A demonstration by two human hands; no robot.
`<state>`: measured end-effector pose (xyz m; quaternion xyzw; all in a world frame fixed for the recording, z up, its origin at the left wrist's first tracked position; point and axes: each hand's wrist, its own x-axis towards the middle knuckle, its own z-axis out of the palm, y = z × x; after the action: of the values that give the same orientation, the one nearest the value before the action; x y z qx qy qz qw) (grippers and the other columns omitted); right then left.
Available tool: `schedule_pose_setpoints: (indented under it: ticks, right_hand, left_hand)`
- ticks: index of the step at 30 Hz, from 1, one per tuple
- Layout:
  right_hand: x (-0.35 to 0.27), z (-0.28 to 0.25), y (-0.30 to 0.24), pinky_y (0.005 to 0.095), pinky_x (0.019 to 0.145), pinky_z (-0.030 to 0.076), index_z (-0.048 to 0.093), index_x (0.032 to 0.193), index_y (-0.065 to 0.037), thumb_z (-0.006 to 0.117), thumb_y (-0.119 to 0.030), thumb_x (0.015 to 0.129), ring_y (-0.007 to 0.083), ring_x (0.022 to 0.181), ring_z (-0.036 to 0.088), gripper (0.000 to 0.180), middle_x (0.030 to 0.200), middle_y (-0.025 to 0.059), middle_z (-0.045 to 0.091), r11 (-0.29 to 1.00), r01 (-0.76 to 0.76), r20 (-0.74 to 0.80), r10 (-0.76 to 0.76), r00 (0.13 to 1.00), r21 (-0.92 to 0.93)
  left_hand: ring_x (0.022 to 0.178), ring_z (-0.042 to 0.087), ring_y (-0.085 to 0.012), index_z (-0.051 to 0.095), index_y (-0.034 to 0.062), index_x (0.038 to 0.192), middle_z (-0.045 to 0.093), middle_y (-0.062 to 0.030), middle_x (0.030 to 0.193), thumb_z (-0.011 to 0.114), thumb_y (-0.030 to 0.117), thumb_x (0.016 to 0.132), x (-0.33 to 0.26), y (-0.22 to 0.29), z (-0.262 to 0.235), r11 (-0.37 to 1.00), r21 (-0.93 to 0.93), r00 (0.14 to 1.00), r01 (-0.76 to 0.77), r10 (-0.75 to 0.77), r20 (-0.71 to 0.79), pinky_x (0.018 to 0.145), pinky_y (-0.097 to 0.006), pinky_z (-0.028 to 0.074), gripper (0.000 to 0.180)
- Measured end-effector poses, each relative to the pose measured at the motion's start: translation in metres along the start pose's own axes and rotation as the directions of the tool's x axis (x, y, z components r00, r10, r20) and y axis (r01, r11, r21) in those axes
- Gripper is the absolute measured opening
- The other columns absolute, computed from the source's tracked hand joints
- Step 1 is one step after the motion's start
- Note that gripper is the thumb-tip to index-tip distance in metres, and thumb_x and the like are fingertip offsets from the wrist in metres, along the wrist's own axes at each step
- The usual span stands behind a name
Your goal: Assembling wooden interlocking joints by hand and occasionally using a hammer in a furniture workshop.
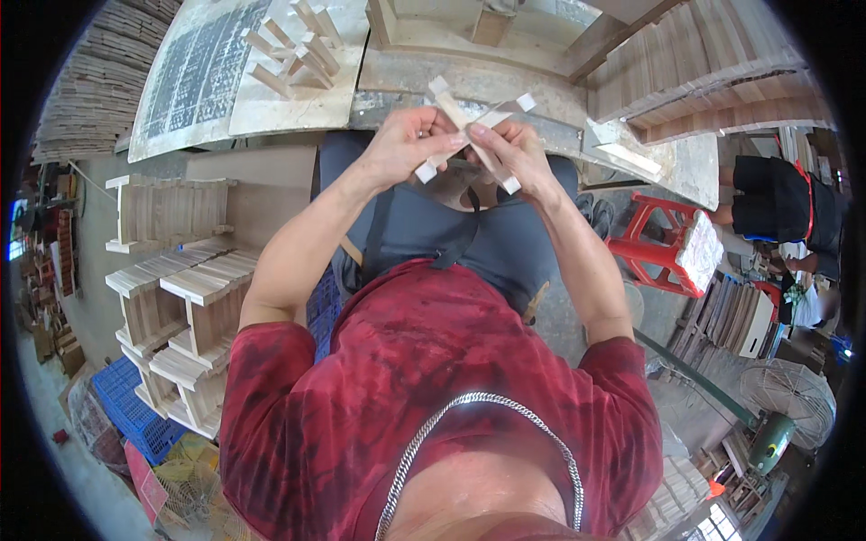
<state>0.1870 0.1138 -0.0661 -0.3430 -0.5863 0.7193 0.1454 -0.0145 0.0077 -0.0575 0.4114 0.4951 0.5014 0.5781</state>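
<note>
Two pale wooden strips cross each other in an X, forming a wooden cross piece (448, 102) held above my lap at the table's near edge. My left hand (410, 144) grips it from the left, with thumb and fingers pinched close to the crossing. From the other side my right hand (516, 151) is closed on it, the thumb pressed near the middle. The joint is partly hidden by my thumbs. On the table at the upper left stands a group of wooden pieces with upright legs (316, 59).
Stacked wooden slats (695, 63) and frames fill the table's right side. A red plastic stool (645, 234) stands to the right, near a person in dark clothes (771, 198). Wooden assemblies (189, 316) and a blue crate (126, 397) are at left; a fan (789, 401) is lower right.
</note>
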Motion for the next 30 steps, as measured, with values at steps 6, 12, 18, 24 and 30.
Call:
schedule_pose_setpoints:
  ticks: [6, 12, 18, 24, 30]
  right_hand:
    - [-0.006, -0.023, -0.005, 0.0294, 0.073, 0.055, 0.068, 0.125, 0.001, 0.046, -0.059, 0.103, 0.0182, 0.097, 0.067, 0.068, 0.106, 0.0117, 0.073, 0.979, 0.204, 0.122, -0.206, 0.971, 0.023]
    - [-0.035, 0.004, -0.026, 0.0338, 0.070, 0.055, 0.073, 0.118, -0.001, 0.085, -0.019, 0.081, 0.0240, 0.088, 0.067, 0.043, 0.091, 0.0149, 0.068, 0.594, 0.452, 0.008, -0.600, 0.800, -0.665]
    - [-0.024, 0.015, -0.028, 0.0367, 0.064, 0.051, 0.072, 0.102, 0.001, 0.079, -0.012, 0.085, 0.0264, 0.069, 0.063, 0.022, 0.083, 0.0152, 0.064, 0.690, 0.328, -0.106, -0.506, 0.856, -0.645]
    - [-0.009, 0.031, -0.036, 0.0381, 0.063, 0.050, 0.071, 0.106, 0.000, 0.078, -0.007, 0.084, 0.0285, 0.072, 0.063, 0.024, 0.083, 0.0140, 0.065, 0.436, 0.536, 0.117, -0.687, 0.717, -0.723]
    - [-0.004, 0.042, -0.042, 0.0403, 0.071, 0.053, 0.070, 0.112, -0.001, 0.080, -0.005, 0.080, 0.0310, 0.082, 0.065, 0.034, 0.091, 0.0153, 0.068, 0.344, 0.536, 0.215, -0.652, 0.727, -0.771]
  left_hand:
    - [0.070, 0.066, -0.0085, 0.066, -0.0003, 0.107, 0.069, -0.0036, 0.087, 0.071, 0.014, 0.095, 0.000, 0.005, -0.005, 0.989, -0.143, 0.999, -0.034, 0.031, -0.028, 0.063, -0.023, 0.053, 0.019]
    - [0.065, 0.066, -0.0108, 0.068, 0.0007, 0.101, 0.070, -0.0040, 0.086, 0.074, 0.017, 0.093, 0.005, 0.003, -0.022, 0.956, -0.294, 0.993, 0.011, -0.045, -0.109, 0.058, -0.024, 0.051, 0.019]
    - [0.072, 0.070, -0.0157, 0.067, -0.0006, 0.104, 0.070, -0.0084, 0.094, 0.072, 0.021, 0.096, 0.011, 0.004, -0.019, 0.920, -0.370, 0.976, 0.128, -0.184, -0.120, 0.064, -0.027, 0.056, 0.024]
    - [0.082, 0.075, -0.0204, 0.068, -0.0036, 0.107, 0.074, -0.0145, 0.098, 0.076, 0.015, 0.093, -0.002, 0.006, -0.036, 0.873, -0.477, 0.976, 0.106, -0.182, -0.117, 0.071, -0.031, 0.061, 0.025]
    - [0.081, 0.074, -0.0175, 0.071, -0.0048, 0.110, 0.076, -0.0120, 0.095, 0.075, 0.011, 0.092, -0.008, -0.016, -0.035, 0.792, -0.610, 0.967, -0.003, -0.153, -0.203, 0.074, -0.029, 0.060, 0.024]
